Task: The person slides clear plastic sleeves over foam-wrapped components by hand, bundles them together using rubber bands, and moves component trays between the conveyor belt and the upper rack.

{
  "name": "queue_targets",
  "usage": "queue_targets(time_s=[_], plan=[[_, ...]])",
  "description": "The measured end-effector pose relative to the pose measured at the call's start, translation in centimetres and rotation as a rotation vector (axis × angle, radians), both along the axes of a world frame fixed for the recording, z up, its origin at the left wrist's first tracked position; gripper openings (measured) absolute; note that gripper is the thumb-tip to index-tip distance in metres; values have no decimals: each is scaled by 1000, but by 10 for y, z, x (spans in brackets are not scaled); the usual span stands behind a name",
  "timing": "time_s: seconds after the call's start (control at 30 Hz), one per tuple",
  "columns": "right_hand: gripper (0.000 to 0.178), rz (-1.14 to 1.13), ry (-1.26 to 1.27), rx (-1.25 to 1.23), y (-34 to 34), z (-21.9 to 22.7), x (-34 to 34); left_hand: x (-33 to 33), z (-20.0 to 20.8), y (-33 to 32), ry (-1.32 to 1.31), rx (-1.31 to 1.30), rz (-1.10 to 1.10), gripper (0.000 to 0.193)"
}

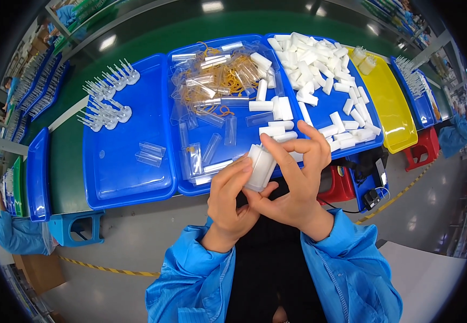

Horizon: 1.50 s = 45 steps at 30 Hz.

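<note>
Between both hands, in front of the middle tray, is a white block [260, 168] that looks wrapped in a clear plastic sleeve. My left hand [228, 202] grips its left side with the fingertips. My right hand [295, 188] has its thumb at the lower end and its index finger at the upper end, the other fingers raised. Just beyond lies the middle blue tray [190, 185], holding clear plastic sleeves [212, 148], tangled yellow rubber bands [239, 75] and several white blocks [261, 106].
A right-hand blue tray [322, 102] is heaped with white foam-like blocks [311, 62]. The left blue tray [125, 191] holds clusters of upright white pieces [107, 110] and a few clear sleeves [150, 154]. A yellow tray [392, 110] stands further right, near red stools [422, 148].
</note>
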State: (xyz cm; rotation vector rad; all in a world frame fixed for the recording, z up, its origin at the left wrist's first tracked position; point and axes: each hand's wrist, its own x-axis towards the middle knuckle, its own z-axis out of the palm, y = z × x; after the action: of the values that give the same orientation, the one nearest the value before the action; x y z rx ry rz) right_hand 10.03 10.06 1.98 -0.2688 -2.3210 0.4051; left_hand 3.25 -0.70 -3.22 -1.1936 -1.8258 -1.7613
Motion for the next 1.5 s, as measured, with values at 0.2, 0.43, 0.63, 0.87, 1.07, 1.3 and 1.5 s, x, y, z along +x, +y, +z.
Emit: queue_targets(time_s=[0.2, 0.43, 0.63, 0.87, 1.07, 1.3, 1.5], plan=[[65, 27, -2, 15, -6, -5, -7, -4, -3, -7, -19, 2, 43, 58], [56, 447, -166, -329, 45, 16, -44, -18, 9, -29, -198, 52, 86, 50], [24, 206, -372, -44, 92, 9, -79, -33, 13, -48, -302, 166, 16, 38], [23, 129, -371, 103, 76, -17, -104, -32, 11, -43, -588, 267, -296, 30], [17, 194, -124, -100, 80, -11, -83, -26, 21, -39, -827, 330, -456, 34], [18, 287, -17, -375, 60, 13, -32, -20, 23, -29, -773, 256, -461, 41], [29, 484, 86, -942, 48, 13, 4, -14, 23, -22, -634, 178, -333, 38]])
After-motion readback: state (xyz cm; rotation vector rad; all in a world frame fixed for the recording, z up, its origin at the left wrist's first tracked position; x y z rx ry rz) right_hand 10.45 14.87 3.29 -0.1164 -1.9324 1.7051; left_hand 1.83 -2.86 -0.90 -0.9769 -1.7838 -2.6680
